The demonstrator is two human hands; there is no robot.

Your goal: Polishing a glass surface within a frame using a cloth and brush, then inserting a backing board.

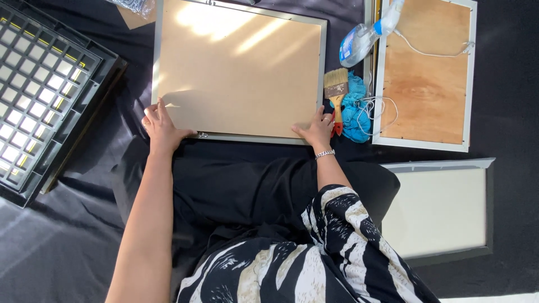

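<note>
Closest to me is my lap in black cloth (247, 191), and my striped sleeve (337, 224) at about 5 o'clock.

Just past my lap lies the big picture frame (238, 70), face down, with its plain brown back up. It sits right in front of me at 12 o'clock, so I can reach both near corners.

My left hand (160, 128) rests on the near left corner, at 11 o'clock. My fingers are spread flat and press down on the board. I am not pinching anything. I think the flat hand keeps the board from sliding.

My right hand (315, 130) rests on the near right corner, at 1 o'clock. It is flat and open too, pressing the edge. There is a shiny bracelet (324, 153) on that wrist.

Just beside my right hand is a paint brush (336, 92), lying on a blue rag (353, 109). A spray bottle (365, 33) lies farther back at 1 o'clock.

At 2 o'clock is a second frame with a wooden back (424, 76) and a white string on it. At 3 o'clock, a third frame (443, 210) lies with its pale side up.

Far off at 10 o'clock sits a black grid tray (42, 84).
</note>
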